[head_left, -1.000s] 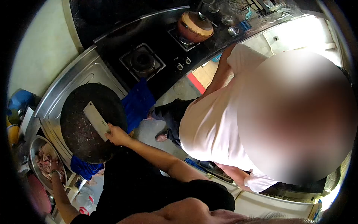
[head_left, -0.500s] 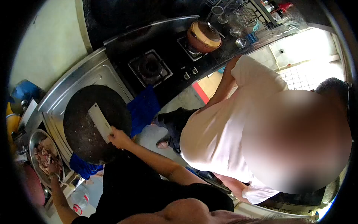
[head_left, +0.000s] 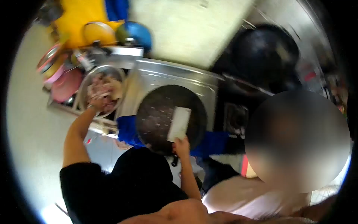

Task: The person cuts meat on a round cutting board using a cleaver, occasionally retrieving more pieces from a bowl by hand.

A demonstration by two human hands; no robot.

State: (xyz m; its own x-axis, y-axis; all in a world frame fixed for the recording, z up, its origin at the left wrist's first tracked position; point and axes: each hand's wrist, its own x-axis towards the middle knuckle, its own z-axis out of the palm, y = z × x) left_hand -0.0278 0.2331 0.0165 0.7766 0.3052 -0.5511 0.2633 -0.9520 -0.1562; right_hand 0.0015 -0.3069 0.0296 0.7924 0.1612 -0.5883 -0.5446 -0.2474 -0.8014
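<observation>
A cleaver (head_left: pixel 179 124) with a pale wide blade lies over the right part of a round dark chopping board (head_left: pixel 154 112), which is dotted with small scraps. My right hand (head_left: pixel 181 146) is closed around its dark handle at the board's near edge. To the left, my left hand (head_left: pixel 97 104) reaches into a steel bowl (head_left: pixel 82 98) and touches the cut pieces of raw meat (head_left: pixel 102 87) there. Its fingers are hidden and blurred among the pieces.
The board stands by a steel sink drainer (head_left: pixel 179 71), over blue cloth (head_left: pixel 128 130). Pink basins (head_left: pixel 66 86) are left of the bowl. A burner (head_left: pixel 235 118) and a large wok (head_left: pixel 264 54) are at the right. Another person in a light shirt (head_left: pixel 250 196) stands close at lower right.
The view has swung left, so board, bowl and both hands appear further right. The cleaver remains in my right hand over the board, and my left hand is still in the bowl.
</observation>
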